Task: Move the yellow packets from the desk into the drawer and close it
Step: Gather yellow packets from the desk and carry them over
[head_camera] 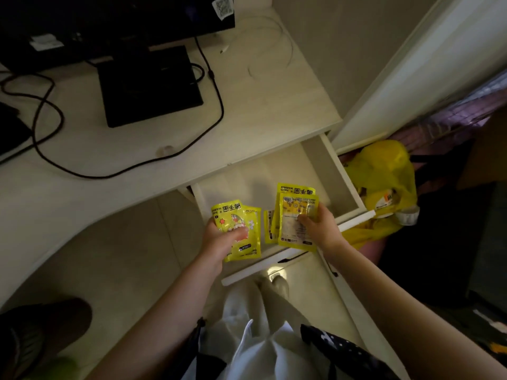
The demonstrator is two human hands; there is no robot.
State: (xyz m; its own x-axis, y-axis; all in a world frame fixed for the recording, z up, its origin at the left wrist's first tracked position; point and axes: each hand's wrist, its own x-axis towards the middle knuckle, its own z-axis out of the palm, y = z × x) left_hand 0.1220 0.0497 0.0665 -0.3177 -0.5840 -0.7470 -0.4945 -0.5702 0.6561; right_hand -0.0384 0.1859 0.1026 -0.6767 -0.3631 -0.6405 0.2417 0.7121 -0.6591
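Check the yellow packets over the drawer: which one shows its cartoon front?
The packet in the left hand, yellow packet: cartoon side up. The right hand's packet shows its printed back with barcode.

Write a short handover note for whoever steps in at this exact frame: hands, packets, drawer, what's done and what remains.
Left hand: gripping a small stack of glossy yellow foil packets over the open white wooden drawer.
Right hand: gripping another stack of the yellow packets, also over the drawer.
Pale wooden desk top: no yellow packets visible on it; only the black monitor base and black cables.
Done: packets lifted off the desk and brought to the drawer.
Left: release both stacks inside, then push the drawer shut.
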